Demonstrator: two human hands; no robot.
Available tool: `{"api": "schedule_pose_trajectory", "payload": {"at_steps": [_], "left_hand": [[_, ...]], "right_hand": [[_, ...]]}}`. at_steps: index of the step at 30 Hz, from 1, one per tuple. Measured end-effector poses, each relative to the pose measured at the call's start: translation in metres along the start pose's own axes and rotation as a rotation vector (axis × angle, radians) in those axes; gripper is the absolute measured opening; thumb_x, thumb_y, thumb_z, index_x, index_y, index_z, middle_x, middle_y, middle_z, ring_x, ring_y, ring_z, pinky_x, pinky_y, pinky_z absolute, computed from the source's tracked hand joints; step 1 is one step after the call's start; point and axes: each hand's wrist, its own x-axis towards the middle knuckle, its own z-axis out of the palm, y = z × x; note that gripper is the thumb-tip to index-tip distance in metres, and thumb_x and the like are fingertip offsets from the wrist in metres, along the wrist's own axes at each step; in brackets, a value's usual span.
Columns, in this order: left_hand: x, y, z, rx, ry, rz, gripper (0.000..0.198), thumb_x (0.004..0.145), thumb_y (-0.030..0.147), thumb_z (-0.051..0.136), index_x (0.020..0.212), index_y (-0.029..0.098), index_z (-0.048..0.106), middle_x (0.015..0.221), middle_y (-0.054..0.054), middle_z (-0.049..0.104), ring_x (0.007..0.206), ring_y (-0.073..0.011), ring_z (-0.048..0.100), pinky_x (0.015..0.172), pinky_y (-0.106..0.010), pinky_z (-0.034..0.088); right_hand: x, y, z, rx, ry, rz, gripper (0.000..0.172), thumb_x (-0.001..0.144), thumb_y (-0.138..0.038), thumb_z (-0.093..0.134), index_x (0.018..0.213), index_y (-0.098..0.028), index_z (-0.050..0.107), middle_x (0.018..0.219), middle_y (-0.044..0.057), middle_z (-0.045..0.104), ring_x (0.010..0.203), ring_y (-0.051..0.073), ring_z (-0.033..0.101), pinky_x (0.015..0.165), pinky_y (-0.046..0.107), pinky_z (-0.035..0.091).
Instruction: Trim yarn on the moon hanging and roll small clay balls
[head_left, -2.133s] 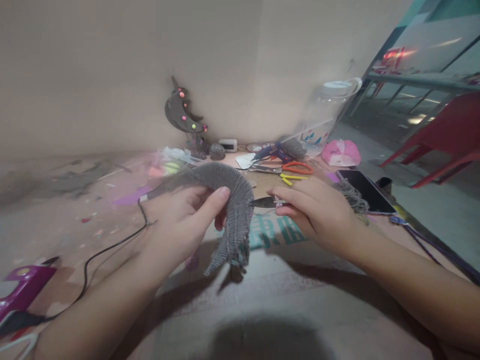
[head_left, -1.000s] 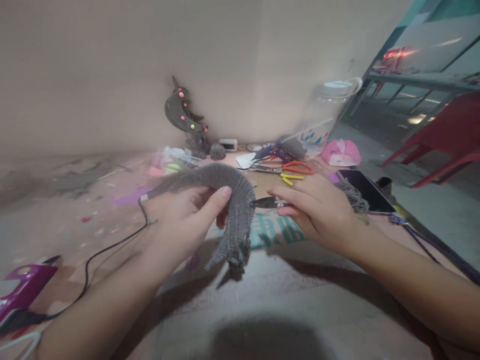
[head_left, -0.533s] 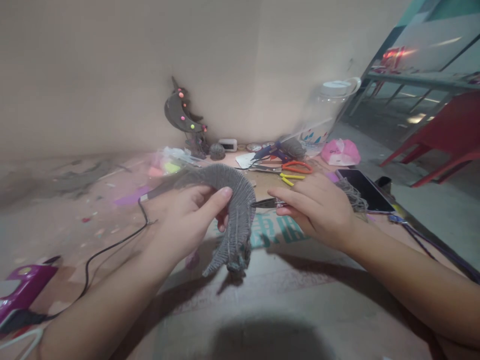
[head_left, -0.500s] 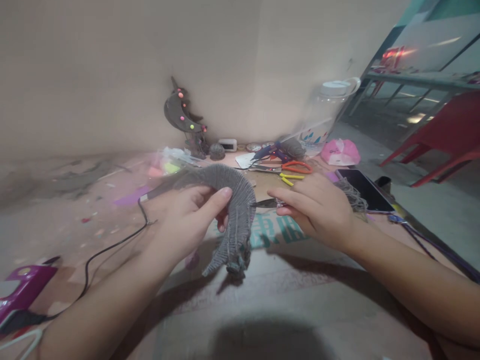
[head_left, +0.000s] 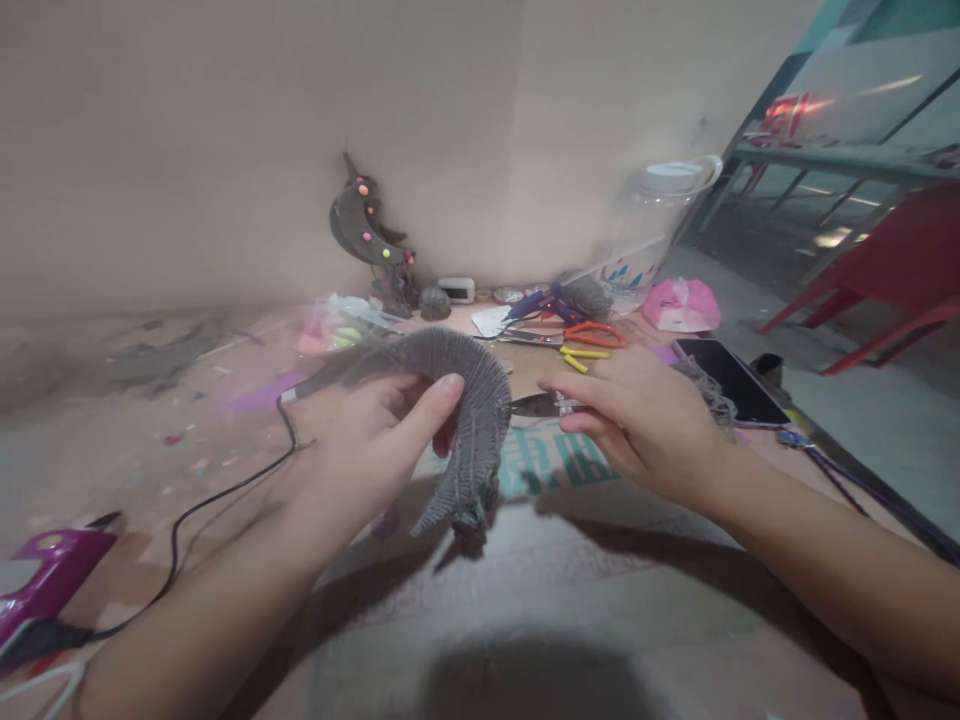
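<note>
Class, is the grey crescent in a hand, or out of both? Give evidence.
In the left hand: its thumb overlaps the inner edge of the grey crescent.

The head view looked forward and down, close over the hands (head_left: 375, 430), across the table (head_left: 247, 430) to its far edge and the wall (head_left: 480, 130).

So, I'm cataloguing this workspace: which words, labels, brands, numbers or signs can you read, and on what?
Possibly "康": large teal character on the work surface; the neighbouring character is unclear.
Faint reddish print, same surface: too blurred to read.
Pink package: dark mark, too small to read.
</note>
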Motion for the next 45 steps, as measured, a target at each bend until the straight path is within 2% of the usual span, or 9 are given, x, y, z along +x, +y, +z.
{"api": "schedule_pose_trajectory", "payload": {"at_steps": [8,12,16,20,31,35,39,45], "left_hand": [[-0.005,0.013,0.002,0.061,0.085,0.036,0.039,0.09,0.043,0.055,0.06,0.019,0.061,0.05,0.002,0.057,0.05,-0.0131,0.056,0.049,-0.025,0.044],[-0.006,0.014,0.002,0.089,0.1,0.047,0.039,0.091,0.042,0.055,0.059,0.019,0.061,0.05,0.002,0.057,0.05,-0.0129,0.056,0.049,-0.024,0.044],[-0.004,0.007,0.001,0.039,0.057,0.025,0.04,0.092,0.044,0.055,0.061,0.019,0.061,0.055,0.001,0.062,0.054,-0.0131,0.059,0.055,-0.024,0.046],[0.0,-0.003,0.002,-0.112,-0.021,0.003,0.041,0.093,0.047,0.056,0.065,0.018,0.062,0.058,0.001,0.064,0.057,-0.0135,0.061,0.06,-0.025,0.047],[0.005,-0.006,0.001,-0.152,-0.022,-0.012,0.038,0.093,0.048,0.057,0.07,0.018,0.064,0.059,0.002,0.063,0.056,-0.0132,0.06,0.059,-0.025,0.046],[0.003,-0.001,0.001,-0.089,0.005,0.004,0.039,0.093,0.048,0.057,0.068,0.018,0.063,0.06,0.001,0.063,0.058,-0.0144,0.06,0.059,-0.026,0.046],[-0.002,0.006,0.001,0.012,0.04,-0.001,0.042,0.093,0.047,0.055,0.063,0.019,0.06,0.059,0.0,0.063,0.059,-0.0155,0.06,0.058,-0.026,0.046],[-0.005,0.01,0.001,0.06,0.064,-0.01,0.04,0.092,0.046,0.055,0.064,0.019,0.063,0.058,0.0,0.064,0.057,-0.016,0.06,0.055,-0.026,0.045]], "right_hand": [[0.0,-0.001,0.003,-0.044,0.013,-0.027,0.031,0.104,-0.032,0.043,0.106,-0.012,0.065,0.077,0.007,0.066,0.069,0.018,0.055,0.066,0.03,0.04],[0.0,0.0,0.003,-0.055,0.005,-0.022,0.029,0.103,-0.031,0.045,0.106,-0.011,0.066,0.078,0.007,0.067,0.07,0.018,0.056,0.067,0.031,0.04],[0.0,0.0,0.002,-0.045,0.011,-0.019,0.029,0.103,-0.03,0.045,0.106,-0.011,0.066,0.078,0.007,0.067,0.069,0.018,0.056,0.066,0.03,0.04],[0.0,0.0,0.002,-0.016,0.011,-0.014,0.027,0.103,-0.029,0.046,0.104,-0.012,0.067,0.074,0.006,0.065,0.068,0.017,0.055,0.065,0.03,0.038],[-0.003,-0.001,0.001,0.118,0.002,0.095,0.028,0.103,-0.031,0.045,0.108,-0.013,0.066,0.082,0.008,0.07,0.074,0.017,0.06,0.069,0.029,0.044],[-0.003,0.0,0.001,0.044,-0.022,0.074,0.032,0.103,-0.036,0.044,0.108,-0.014,0.067,0.08,0.008,0.068,0.073,0.018,0.059,0.068,0.03,0.044],[-0.003,-0.001,0.002,0.042,-0.029,0.06,0.031,0.103,-0.035,0.045,0.108,-0.013,0.067,0.08,0.008,0.069,0.073,0.018,0.059,0.067,0.03,0.043],[-0.003,-0.001,0.004,0.016,-0.024,0.052,0.032,0.103,-0.035,0.045,0.105,-0.012,0.068,0.081,0.009,0.069,0.074,0.019,0.06,0.068,0.03,0.042]]}}
